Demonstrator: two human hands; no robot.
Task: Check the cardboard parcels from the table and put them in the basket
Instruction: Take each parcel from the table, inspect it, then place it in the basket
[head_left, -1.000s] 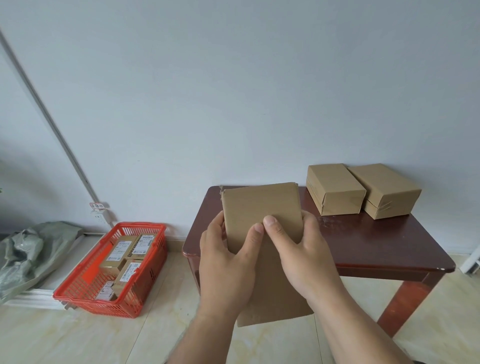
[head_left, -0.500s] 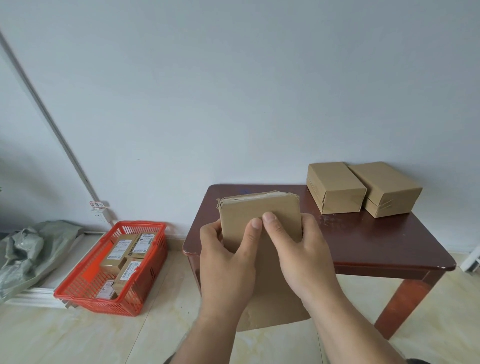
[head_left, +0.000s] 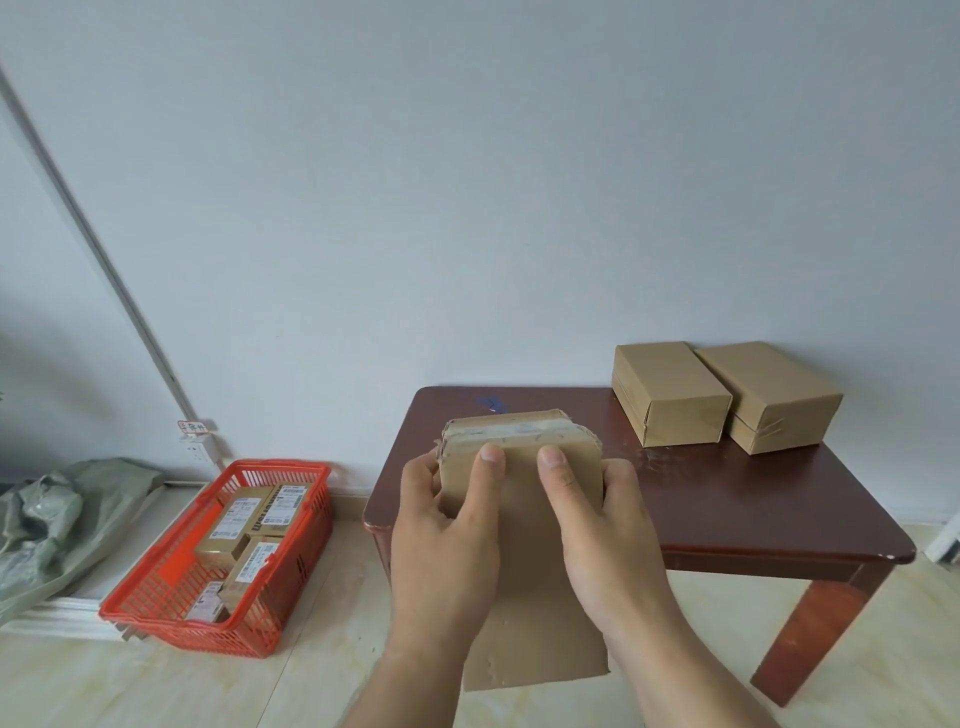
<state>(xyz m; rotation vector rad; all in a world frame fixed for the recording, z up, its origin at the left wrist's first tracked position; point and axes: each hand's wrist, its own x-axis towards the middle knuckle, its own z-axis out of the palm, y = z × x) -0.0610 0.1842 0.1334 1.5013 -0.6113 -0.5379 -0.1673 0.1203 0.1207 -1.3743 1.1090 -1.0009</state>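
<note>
A flat cardboard parcel (head_left: 524, 519) is held up in front of the person, above the near left part of the table (head_left: 727, 509) and clear of its top. Its broad matte brown face is turned toward the camera, its upper end is tipped into view with glossy tape across worn, ragged corners, and its lower edge is a little frayed. The left hand (head_left: 447, 551) grips the parcel's left side, thumb laid flat on the front face and fingers wrapped behind; the right hand (head_left: 597, 540) grips the right side the same way, thumb on the front near the top. The table is dark reddish-brown wood with a polished, slightly scuffed top and rounded corners. At its far right, against the pale wall, two plain rectangular cardboard boxes (head_left: 670, 395) (head_left: 769, 400) lie side by side, touching, with clear tape on their ends. To the left, on the glossy cream tiled floor, stands a red plastic lattice basket (head_left: 171, 618) containing several smaller brown parcels with white printed labels (head_left: 234, 525). Crumpled grey-green plastic sheeting (head_left: 52, 514) lies farther left.
</note>
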